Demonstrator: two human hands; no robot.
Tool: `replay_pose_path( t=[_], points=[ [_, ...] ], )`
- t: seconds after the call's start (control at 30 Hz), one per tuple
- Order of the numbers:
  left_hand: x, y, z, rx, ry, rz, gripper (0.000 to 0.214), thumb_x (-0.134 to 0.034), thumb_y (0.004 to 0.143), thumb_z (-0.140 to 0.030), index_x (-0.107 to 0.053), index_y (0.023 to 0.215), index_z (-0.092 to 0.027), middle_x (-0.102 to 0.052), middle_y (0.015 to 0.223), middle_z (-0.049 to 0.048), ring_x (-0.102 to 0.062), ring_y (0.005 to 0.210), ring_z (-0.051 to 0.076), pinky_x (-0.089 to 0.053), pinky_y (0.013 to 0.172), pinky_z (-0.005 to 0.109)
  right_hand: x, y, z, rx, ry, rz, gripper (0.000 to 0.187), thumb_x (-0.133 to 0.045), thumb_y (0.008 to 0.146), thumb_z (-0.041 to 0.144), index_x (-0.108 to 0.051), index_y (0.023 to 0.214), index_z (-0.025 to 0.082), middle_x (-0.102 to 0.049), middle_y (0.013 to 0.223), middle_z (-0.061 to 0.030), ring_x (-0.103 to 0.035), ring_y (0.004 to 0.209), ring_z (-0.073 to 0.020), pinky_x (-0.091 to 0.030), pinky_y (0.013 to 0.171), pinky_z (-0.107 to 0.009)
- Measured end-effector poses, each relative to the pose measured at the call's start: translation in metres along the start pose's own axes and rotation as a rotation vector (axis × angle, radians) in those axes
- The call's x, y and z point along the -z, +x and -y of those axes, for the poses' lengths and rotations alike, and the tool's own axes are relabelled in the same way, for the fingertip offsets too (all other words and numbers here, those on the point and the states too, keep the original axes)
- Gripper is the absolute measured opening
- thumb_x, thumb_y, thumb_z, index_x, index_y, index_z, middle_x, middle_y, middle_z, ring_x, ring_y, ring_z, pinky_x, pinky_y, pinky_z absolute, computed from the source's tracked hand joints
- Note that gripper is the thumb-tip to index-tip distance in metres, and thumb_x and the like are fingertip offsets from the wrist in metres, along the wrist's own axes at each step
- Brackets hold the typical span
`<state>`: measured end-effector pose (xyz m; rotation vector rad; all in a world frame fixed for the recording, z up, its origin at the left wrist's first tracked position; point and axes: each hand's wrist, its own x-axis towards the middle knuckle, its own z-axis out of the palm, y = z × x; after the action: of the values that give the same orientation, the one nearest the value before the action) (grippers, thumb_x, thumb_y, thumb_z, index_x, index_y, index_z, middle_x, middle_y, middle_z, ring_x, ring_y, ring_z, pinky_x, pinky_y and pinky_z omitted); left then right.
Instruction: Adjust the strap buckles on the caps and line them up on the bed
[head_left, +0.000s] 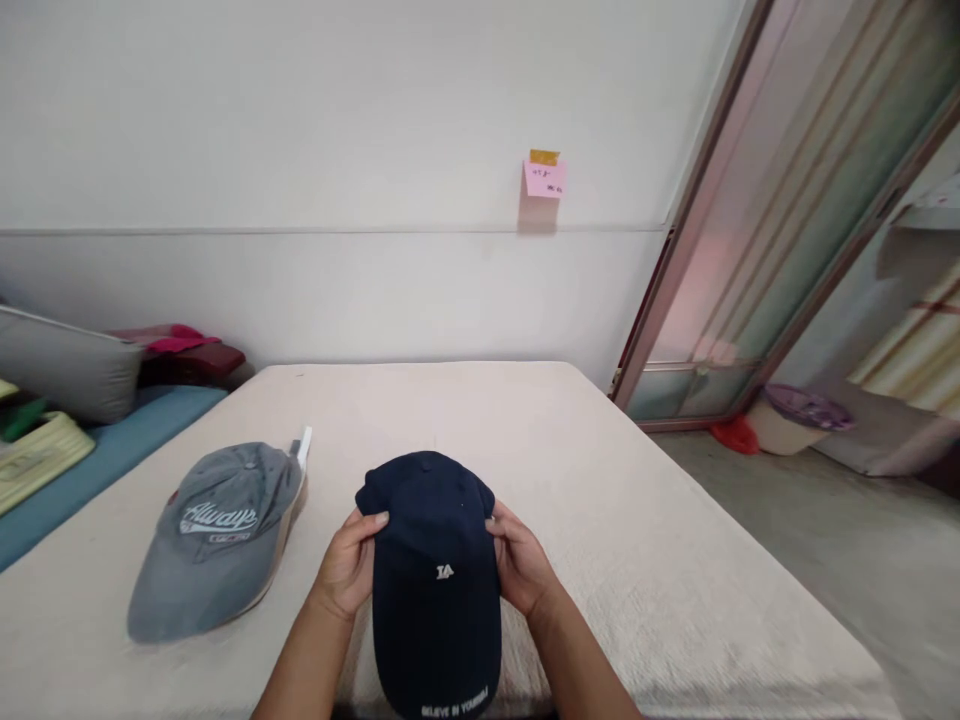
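A navy baseball cap (429,520) is held between my two hands near the table's front edge, its brim pointing toward me. White letters are on its front and along the brim's edge. My left hand (351,565) grips the cap's left side, thumb on top and the other fingers mostly hidden beneath. On the opposite side my right hand (521,560) pinches the cap in the same way. To the left lies a grey baseball cap (217,540) with white script lettering, its brim toward the front left and a pale strap sticking up at the back.
The caps are at a table with a cream cover (637,560). Beyond it, a pink note (545,180) is taped to the white wall. A grey cushion (67,365) and a blue surface (142,430) are at left. A bin (787,425) stands by the sliding door at right.
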<state>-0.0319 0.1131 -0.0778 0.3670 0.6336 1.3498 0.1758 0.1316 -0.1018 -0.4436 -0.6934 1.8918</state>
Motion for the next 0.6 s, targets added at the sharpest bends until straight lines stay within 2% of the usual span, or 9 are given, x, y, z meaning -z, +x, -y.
replay_pose_path(
  t=[0.1, 0.2, 0.3, 0.37, 0.43, 0.5, 0.53, 0.6],
  points=[
    [0.015, 0.015, -0.005, 0.039, -0.036, -0.161, 0.021, -0.053, 0.084, -0.015, -0.072, 0.092, -0.011, -0.076, 0.076, 0.0087, -0.072, 0.08, 0.025, -0.053, 0.089, 0.039, 0.004, -0.001, -0.01, -0.075, -0.005, -0.005, 0.053, -0.053, 0.065, 0.008, -0.061, 0.116, 0.02, -0.07, 0.107, -0.0052, -0.064, 0.092, -0.0197, -0.047, 0.082, -0.031],
    [0.021, 0.024, -0.017, 0.062, -0.046, -0.209, 0.025, -0.05, 0.088, -0.025, -0.072, 0.085, -0.012, -0.076, 0.073, 0.0085, -0.072, 0.071, 0.024, -0.056, 0.081, 0.04, 0.009, -0.003, -0.014, -0.178, -0.043, 0.076, 0.054, -0.055, 0.061, 0.006, -0.062, 0.114, 0.018, -0.07, 0.102, -0.0061, -0.065, 0.088, -0.0197, -0.048, 0.076, -0.03],
    [0.023, 0.026, -0.024, 0.148, -0.037, -0.245, 0.022, -0.052, 0.086, -0.024, -0.07, 0.083, -0.012, -0.075, 0.072, 0.0093, -0.072, 0.067, 0.024, -0.058, 0.073, 0.039, 0.019, -0.005, -0.017, -0.321, -0.063, 0.212, 0.052, -0.063, 0.061, 0.007, -0.063, 0.113, 0.015, -0.07, 0.101, -0.0086, -0.066, 0.089, -0.0207, -0.048, 0.079, -0.032],
    [0.024, 0.024, -0.022, 0.121, 0.01, -0.302, 0.013, -0.056, 0.081, -0.016, -0.069, 0.078, -0.013, -0.074, 0.067, 0.0076, -0.071, 0.06, 0.022, -0.058, 0.066, 0.036, 0.027, -0.007, -0.019, -0.372, -0.046, 0.269, 0.052, -0.069, 0.066, 0.015, -0.061, 0.117, 0.017, -0.068, 0.109, -0.0104, -0.064, 0.097, -0.0227, -0.045, 0.087, -0.036],
    [0.026, 0.021, -0.017, 0.033, 0.078, -0.325, 0.006, -0.062, 0.074, -0.01, -0.066, 0.073, -0.014, -0.072, 0.062, 0.0047, -0.068, 0.053, 0.02, -0.057, 0.058, 0.031, 0.033, -0.006, -0.021, -0.36, -0.014, 0.257, 0.048, -0.071, 0.072, 0.033, -0.061, 0.117, 0.019, -0.066, 0.115, -0.0109, -0.061, 0.106, -0.0241, -0.041, 0.094, -0.039],
    [0.027, 0.018, -0.012, -0.029, 0.139, -0.307, 0.01, -0.067, 0.067, -0.008, -0.065, 0.073, -0.016, -0.07, 0.059, 0.0021, -0.066, 0.049, 0.017, -0.055, 0.053, 0.028, 0.036, -0.003, -0.02, -0.305, 0.013, 0.176, 0.046, -0.066, 0.076, 0.05, -0.064, 0.112, 0.02, -0.065, 0.117, -0.0105, -0.058, 0.111, -0.0253, -0.037, 0.099, -0.041],
    [0.027, 0.017, -0.01, -0.039, 0.165, -0.29, 0.013, -0.069, 0.065, -0.009, -0.065, 0.074, -0.016, -0.07, 0.059, 0.0013, -0.065, 0.049, 0.017, -0.054, 0.052, 0.027, 0.036, 0.0, -0.02, -0.262, 0.013, 0.126, 0.046, -0.063, 0.077, 0.053, -0.065, 0.11, 0.021, -0.065, 0.117, -0.0101, -0.057, 0.113, -0.0256, -0.036, 0.101, -0.041],
    [0.027, 0.017, -0.005, -0.038, 0.218, -0.245, 0.021, -0.073, 0.061, -0.012, -0.066, 0.08, -0.018, -0.07, 0.061, 0.0004, -0.065, 0.051, 0.017, -0.053, 0.053, 0.026, 0.034, 0.006, -0.017, -0.173, -0.022, 0.056, 0.042, -0.063, 0.079, 0.049, -0.065, 0.11, 0.021, -0.065, 0.118, -0.0098, -0.056, 0.114, -0.0252, -0.034, 0.102, -0.041]
  ],
)
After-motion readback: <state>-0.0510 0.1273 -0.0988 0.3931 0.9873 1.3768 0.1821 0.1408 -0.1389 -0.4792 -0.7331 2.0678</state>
